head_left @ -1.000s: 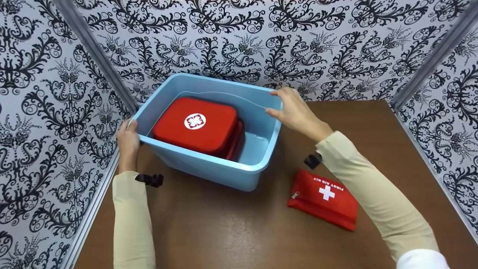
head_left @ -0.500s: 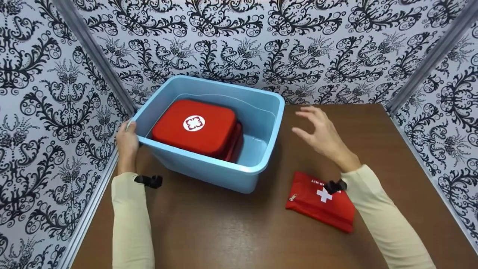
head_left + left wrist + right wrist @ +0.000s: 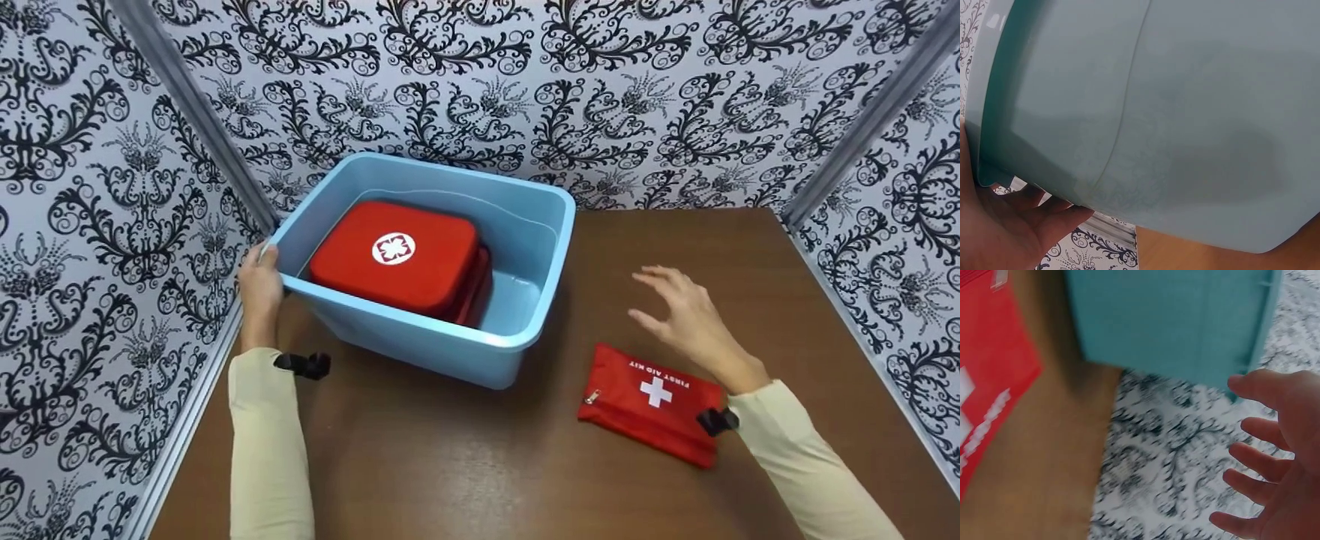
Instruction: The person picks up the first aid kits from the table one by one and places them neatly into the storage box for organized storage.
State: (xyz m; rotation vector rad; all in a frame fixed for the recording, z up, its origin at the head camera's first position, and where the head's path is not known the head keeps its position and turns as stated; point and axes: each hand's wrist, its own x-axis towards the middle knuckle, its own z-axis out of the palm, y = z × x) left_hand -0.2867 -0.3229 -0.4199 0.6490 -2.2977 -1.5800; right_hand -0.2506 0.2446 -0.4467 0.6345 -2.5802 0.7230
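Note:
A light blue plastic bin [image 3: 420,345] stands on the table, turned at an angle. My left hand [image 3: 260,289] grips its left end by the rim; in the left wrist view the fingers [image 3: 1055,225] reach under that rim beside the outer wall. Inside the bin, toward its left side, a red case [image 3: 360,262] with a white round emblem lies on another red item [image 3: 474,289], mostly hidden. My right hand [image 3: 694,322] hovers with spread, slightly bent fingers, holding nothing. Near it, a red zippered first aid pouch [image 3: 622,382] with a white cross lies flat.
Brown wooden table [image 3: 465,480] extends in front of and to the right of the bin. A patterned wall [image 3: 480,97] rises close behind, and another patterned panel [image 3: 97,247] runs along the left, near my left hand.
My right hand has left the bin's right rim and moved right and toward me, above the pouch's far side. The left hand keeps its grip on the bin, which stays about where it was.

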